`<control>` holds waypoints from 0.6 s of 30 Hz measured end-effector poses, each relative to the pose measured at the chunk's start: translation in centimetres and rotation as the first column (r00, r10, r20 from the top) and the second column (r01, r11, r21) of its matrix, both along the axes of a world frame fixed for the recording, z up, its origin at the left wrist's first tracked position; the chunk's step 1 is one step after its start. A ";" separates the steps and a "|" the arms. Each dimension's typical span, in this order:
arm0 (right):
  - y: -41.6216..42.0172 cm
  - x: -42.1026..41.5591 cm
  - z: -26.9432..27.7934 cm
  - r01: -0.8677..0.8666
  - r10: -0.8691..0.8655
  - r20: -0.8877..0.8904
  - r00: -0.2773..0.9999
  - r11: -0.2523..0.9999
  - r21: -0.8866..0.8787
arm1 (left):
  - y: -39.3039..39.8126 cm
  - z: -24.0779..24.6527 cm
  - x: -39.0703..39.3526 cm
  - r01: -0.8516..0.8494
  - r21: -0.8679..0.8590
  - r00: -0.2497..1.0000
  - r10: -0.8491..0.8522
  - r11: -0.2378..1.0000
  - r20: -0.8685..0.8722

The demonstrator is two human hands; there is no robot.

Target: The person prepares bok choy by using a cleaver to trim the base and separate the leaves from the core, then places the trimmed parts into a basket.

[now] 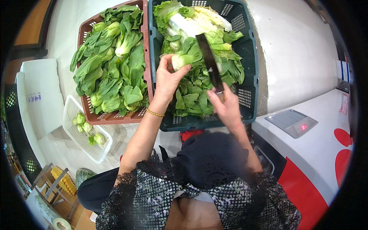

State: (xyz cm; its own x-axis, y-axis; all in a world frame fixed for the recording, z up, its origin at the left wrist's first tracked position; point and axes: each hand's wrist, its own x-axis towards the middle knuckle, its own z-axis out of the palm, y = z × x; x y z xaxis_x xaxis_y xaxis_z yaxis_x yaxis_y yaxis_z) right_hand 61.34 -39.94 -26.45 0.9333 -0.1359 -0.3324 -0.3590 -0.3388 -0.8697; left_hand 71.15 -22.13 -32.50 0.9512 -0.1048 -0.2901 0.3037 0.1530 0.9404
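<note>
Between the thumb and fingers of my left hand (168, 77) is the pale base of a head of bok choy (184, 59), its leaves pointing right. My right hand (225, 105) grips the handle of a long, dark-bladed knife (209, 60). The blade tilts up and to the left, just right of the bok choy; whether they touch I cannot tell. Both hands are over a dark green plastic crate (252, 86). Loose green leaves (191, 99) lie in its near part, with pale cabbage leaves (187, 24) at the far end.
A brown plastic crate (115, 119) full of bok choy (99, 67) stands at left. Trimmed small heads (82, 122) sit in a white plastic basket (97, 156). Behind that is a white foam box (43, 97). At right is a white counter (322, 115) with an inset display panel (291, 123).
</note>
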 end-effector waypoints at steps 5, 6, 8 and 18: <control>1.8 -0.5 -0.2 0.041 -0.041 0.013 0.999 0.999 0.018 | 0.7 3.5 -0.1 0.018 -0.134 1.000 -0.018 0.991 -0.002; 2.2 -0.7 0.6 0.033 -0.025 0.100 0.995 0.996 -0.082 | 0.8 4.2 -0.4 -0.007 -0.291 0.999 -0.008 0.957 -0.051; 1.9 -1.0 0.6 0.056 -0.047 0.168 0.985 0.997 -0.049 | 0.3 4.6 -0.4 -0.081 -0.561 0.986 -0.016 0.824 -0.166; 0.2 0.0 -0.1 -0.014 0.016 0.010 1.000 0.987 -0.161 | -1.0 -0.7 0.4 0.141 0.207 0.990 -0.139 0.968 -0.025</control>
State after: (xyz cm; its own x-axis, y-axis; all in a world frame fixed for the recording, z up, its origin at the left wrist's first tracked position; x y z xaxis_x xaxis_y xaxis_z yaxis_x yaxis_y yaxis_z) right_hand 61.34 -39.78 -26.57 0.9394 -0.1723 -0.2964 -0.3428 -0.4800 -0.8075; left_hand 71.54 -23.08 -33.17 0.9282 -0.1731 -0.3294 0.3181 -0.0903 0.9437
